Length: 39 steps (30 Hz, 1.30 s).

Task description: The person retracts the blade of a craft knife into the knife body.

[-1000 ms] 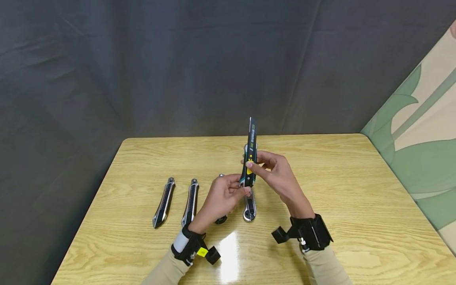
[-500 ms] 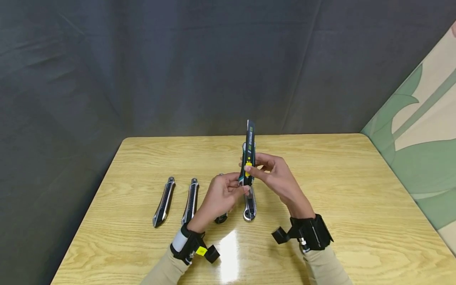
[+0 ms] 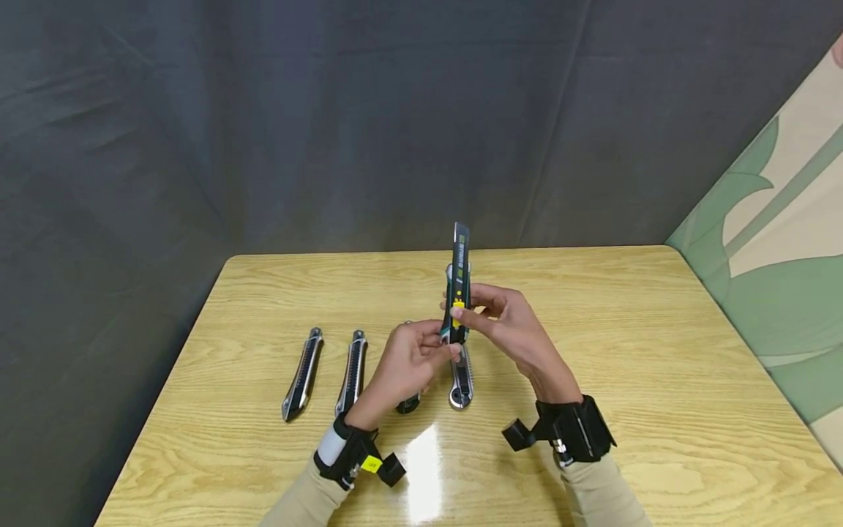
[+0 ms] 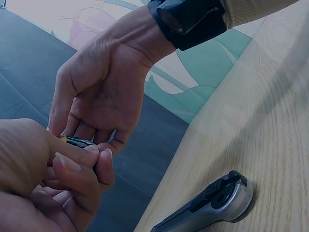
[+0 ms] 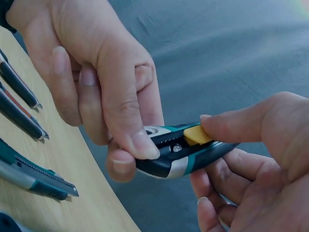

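Both hands hold a utility knife (image 3: 460,282) above the table. Its handle is black, teal and silver with a yellow slider (image 5: 196,135), and a dark, slant-tipped strip with printed lettering projects from the far end in the head view. My left hand (image 3: 410,360) pinches the knife's near end between thumb and fingers. My right hand (image 3: 510,326) grips the handle from the right, its thumb on the slider and its fingers beneath. In the left wrist view, the fingers hide most of the knife.
Two similar knives, the leftmost (image 3: 304,373) and its neighbour (image 3: 352,373), lie on the wooden table (image 3: 626,329). Another knife (image 3: 409,404) is mostly covered by my left hand. A silver knife (image 3: 462,384) lies just below the hands. A dark curtain (image 3: 395,132) hangs behind.
The held knife and right thumb have shifted slightly left and nearer to me in the head view. Both hands keep their hold; the knives on the table have not moved.
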Tool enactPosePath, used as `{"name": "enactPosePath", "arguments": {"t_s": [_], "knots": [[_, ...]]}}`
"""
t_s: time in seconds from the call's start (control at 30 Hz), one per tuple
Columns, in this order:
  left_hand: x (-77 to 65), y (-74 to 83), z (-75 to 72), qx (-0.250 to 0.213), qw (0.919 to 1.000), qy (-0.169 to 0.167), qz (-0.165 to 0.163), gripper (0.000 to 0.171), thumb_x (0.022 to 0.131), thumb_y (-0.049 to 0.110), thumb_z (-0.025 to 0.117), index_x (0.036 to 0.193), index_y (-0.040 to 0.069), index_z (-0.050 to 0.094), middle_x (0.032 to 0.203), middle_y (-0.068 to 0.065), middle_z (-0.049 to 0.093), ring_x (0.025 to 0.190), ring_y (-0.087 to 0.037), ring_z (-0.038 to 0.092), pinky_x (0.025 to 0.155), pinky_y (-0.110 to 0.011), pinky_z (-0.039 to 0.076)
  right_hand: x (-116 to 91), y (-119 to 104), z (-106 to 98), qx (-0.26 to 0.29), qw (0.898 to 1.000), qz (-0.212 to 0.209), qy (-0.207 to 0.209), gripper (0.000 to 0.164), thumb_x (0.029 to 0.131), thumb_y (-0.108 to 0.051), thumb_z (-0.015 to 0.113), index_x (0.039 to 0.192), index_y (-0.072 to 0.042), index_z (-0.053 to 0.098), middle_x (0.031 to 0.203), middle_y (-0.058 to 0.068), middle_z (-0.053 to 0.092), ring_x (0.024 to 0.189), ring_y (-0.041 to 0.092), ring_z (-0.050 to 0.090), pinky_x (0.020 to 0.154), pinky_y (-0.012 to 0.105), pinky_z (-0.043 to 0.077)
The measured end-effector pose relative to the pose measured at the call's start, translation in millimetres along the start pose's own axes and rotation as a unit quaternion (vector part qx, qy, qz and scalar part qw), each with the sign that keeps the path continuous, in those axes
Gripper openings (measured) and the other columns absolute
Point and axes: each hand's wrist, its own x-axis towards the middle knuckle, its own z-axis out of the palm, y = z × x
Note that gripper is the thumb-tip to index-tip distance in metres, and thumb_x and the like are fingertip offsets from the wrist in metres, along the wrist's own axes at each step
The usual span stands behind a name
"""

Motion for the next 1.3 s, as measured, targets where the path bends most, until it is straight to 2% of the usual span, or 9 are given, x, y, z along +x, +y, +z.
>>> {"name": "enactPosePath", "arguments": {"t_s": [0.23, 0.37, 0.67, 0.9, 1.07, 1.17, 1.3], "knots": [[0.1, 1.5, -4.6, -0.002, 1.0000, 0.006, 0.003, 0.030, 0.095, 0.010, 0.068, 0.125, 0.011, 0.066, 0.100, -0.017, 0.076, 0.035, -0.014, 0.046, 0.035, -0.026, 0.038, -1, -5, 5, 0.012, 0.999, -0.025, -0.016, 0.026, 0.090, -0.020, 0.075, 0.116, -0.019, 0.073, 0.111, 0.002, 0.073, 0.101, 0.024, 0.060, 0.083, 0.035, 0.044], [1.5, 4.3, -5.2, 0.000, 1.0000, 0.005, 0.000, 0.030, 0.095, 0.009, 0.067, 0.124, 0.009, 0.066, 0.099, -0.017, 0.076, 0.035, -0.015, 0.046, 0.035, -0.025, 0.037, 0, -7, 6, 0.015, 0.999, -0.027, -0.016, 0.025, 0.090, -0.020, 0.074, 0.116, -0.020, 0.073, 0.111, 0.001, 0.073, 0.101, 0.021, 0.060, 0.084, 0.037, 0.043], [-6.8, 28.7, -5.4, -0.004, 0.9998, -0.001, -0.020, 0.030, 0.095, 0.002, 0.063, 0.126, 0.001, 0.064, 0.095, -0.017, 0.075, 0.035, -0.011, 0.043, 0.036, -0.022, 0.036, -1, -6, 6, 0.051, 0.998, -0.006, -0.035, 0.027, 0.090, -0.014, 0.074, 0.117, -0.017, 0.071, 0.109, 0.008, 0.071, 0.087, 0.027, 0.058, 0.075, 0.033, 0.049], [-1.9, 12.0, -6.9, -0.005, 0.9998, -0.003, -0.020, 0.031, 0.095, 0.007, 0.065, 0.126, 0.007, 0.065, 0.100, -0.016, 0.076, 0.034, -0.014, 0.044, 0.035, -0.025, 0.037, -4, -5, 7, 0.071, 0.996, -0.006, -0.054, 0.039, 0.089, -0.007, 0.072, 0.128, -0.011, 0.066, 0.124, 0.015, 0.068, 0.094, 0.026, 0.061, 0.076, 0.030, 0.048], [0.2, 6.3, -8.8, -0.003, 0.9999, -0.011, -0.010, 0.028, 0.095, 0.009, 0.066, 0.123, 0.011, 0.067, 0.100, -0.020, 0.075, 0.034, -0.016, 0.046, 0.035, -0.029, 0.039, -4, -4, 6, 0.100, 0.992, -0.005, -0.077, 0.040, 0.090, -0.003, 0.069, 0.130, -0.004, 0.063, 0.124, 0.019, 0.067, 0.092, 0.024, 0.063, 0.080, 0.033, 0.053], [-0.6, 5.5, -10.2, -0.001, 0.9998, -0.016, -0.008, 0.029, 0.095, 0.007, 0.065, 0.123, 0.011, 0.067, 0.102, -0.021, 0.074, 0.035, -0.016, 0.046, 0.035, -0.034, 0.042, -4, -3, 6, 0.107, 0.990, 0.001, -0.087, 0.041, 0.090, -0.003, 0.069, 0.130, -0.005, 0.063, 0.124, 0.016, 0.067, 0.093, 0.024, 0.063, 0.081, 0.036, 0.055], [-0.8, 5.0, -11.7, -0.001, 0.9994, -0.031, -0.012, 0.029, 0.095, 0.006, 0.064, 0.124, 0.009, 0.066, 0.098, -0.024, 0.073, 0.035, -0.015, 0.047, 0.038, -0.048, 0.043, -4, -1, 6, 0.104, 0.991, 0.013, -0.087, 0.041, 0.090, -0.006, 0.071, 0.131, -0.011, 0.064, 0.123, 0.012, 0.068, 0.093, 0.024, 0.063, 0.081, 0.035, 0.055]]}}
